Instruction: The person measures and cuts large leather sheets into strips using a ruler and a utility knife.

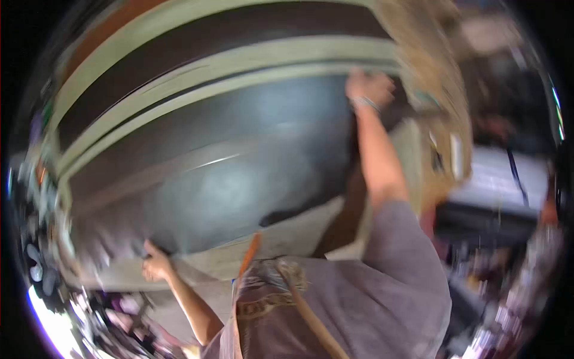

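Observation:
A large dark, glossy leather-like sheet (233, 149) lies across pale material with light edges (239, 66). My right hand (372, 90) is at the sheet's far right corner, its fingers blurred but seeming to be apart. At the near left edge, my left hand (156, 264) has its thumb up beside the sheet and its fingers curled at the border. Some of those fingertips are hidden. The near edge of the sheet is wavy, and creases show near its left end.
A second dark band (239, 30) runs along the far side. Brown board-like material (442, 90) borders the right. Further right is a white surface (499, 179) with a dark strip on it. Blurred clutter fills the lower left.

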### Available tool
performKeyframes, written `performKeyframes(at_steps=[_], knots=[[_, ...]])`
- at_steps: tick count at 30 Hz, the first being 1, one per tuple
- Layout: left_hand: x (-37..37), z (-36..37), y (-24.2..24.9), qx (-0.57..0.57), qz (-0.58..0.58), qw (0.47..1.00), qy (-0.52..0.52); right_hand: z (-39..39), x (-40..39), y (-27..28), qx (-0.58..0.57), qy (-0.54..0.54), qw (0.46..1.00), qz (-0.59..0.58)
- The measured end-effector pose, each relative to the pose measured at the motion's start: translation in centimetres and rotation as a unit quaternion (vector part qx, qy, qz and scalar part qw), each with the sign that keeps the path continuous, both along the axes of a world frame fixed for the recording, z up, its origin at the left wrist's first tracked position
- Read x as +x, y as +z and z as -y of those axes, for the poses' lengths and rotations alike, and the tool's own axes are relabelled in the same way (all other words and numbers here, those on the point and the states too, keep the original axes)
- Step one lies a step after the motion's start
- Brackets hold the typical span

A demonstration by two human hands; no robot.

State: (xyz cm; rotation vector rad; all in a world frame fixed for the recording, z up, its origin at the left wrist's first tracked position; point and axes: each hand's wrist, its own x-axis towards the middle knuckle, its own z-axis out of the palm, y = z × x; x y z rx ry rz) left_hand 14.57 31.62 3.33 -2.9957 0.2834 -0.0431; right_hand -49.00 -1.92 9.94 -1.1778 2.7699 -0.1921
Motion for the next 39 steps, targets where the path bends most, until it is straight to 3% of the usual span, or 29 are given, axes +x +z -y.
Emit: performKeyframes(at_steps=[1,2,3,5,6,7,9,12,15,19,21,26,29,30,33,34,39], knots=[[1.0,0.3,-2.3,-0.043,0.152,0.987,-0.034,1.0,-2.4,-5.4,-0.005,0.000,0.996,-0.091],[2.3,0.5,-2.5,-0.025,0.107,0.993,-0.044,2.0,-4.0,-10.8,-0.076,0.002,0.993,-0.091],[3.9,0.8,-1.7,-0.007,0.073,0.996,-0.041,1.8,-3.1,-9.0,-0.050,-0.001,0.998,-0.029],[5.8,1.5,-0.1,-0.226,-0.076,0.968,0.079,1.9,-2.4,-9.4,-0.065,0.000,0.997,-0.040],[6.5,1.6,0.0,-0.327,-0.155,0.922,0.138,2.1,-2.0,-9.0,-0.064,-0.001,0.997,-0.039],[7.8,1.6,-0.6,-0.485,-0.186,0.836,0.179,2.2,-1.6,-8.7,-0.061,-0.003,0.997,-0.040],[6.7,1.0,0.8,-0.508,-0.246,0.809,0.161,1.3,-3.3,-8.7,-0.060,-0.007,0.998,-0.035],[5.9,-0.7,-1.1,-0.507,-0.282,0.805,0.124,1.6,-3.2,-8.7,-0.063,0.001,0.997,-0.044],[5.4,-2.3,-2.5,-0.589,-0.284,0.751,0.092,2.1,-3.7,-9.0,-0.054,0.002,0.997,-0.053],[2.8,-1.3,-1.5,-0.603,-0.287,0.741,0.064,4.5,-6.0,-9.4,-0.069,-0.022,0.995,-0.063],[3.1,-1.6,-1.9,-0.547,-0.283,0.785,0.067,4.3,-6.9,-10.0,-0.070,-0.023,0.996,-0.058],[0.5,-1.4,-2.0,-0.601,-0.284,0.746,0.034,6.9,-7.8,-8.8,-0.072,-0.024,0.996,-0.053],[1.5,-1.3,-2.3,-0.555,-0.276,0.781,0.070,7.2,-7.2,-8.7,-0.055,-0.024,0.997,-0.048],[2.0,-1.4,-3.1,-0.592,-0.283,0.754,0.032,6.6,-7.5,-9.0,-0.051,-0.027,0.997,-0.051],[1.1,-1.2,-2.7,-0.624,-0.301,0.720,0.050,7.4,-8.0,-9.1,-0.065,-0.023,0.996,-0.062],[0.5,-0.8,-1.9,-0.583,-0.270,0.764,0.060,7.6,-7.9,-9.3,-0.067,-0.022,0.995,-0.070],[1.0,-0.9,-2.3,-0.590,-0.308,0.745,0.046,7.4,-8.9,-9.4,-0.063,-0.015,0.997,-0.038]])
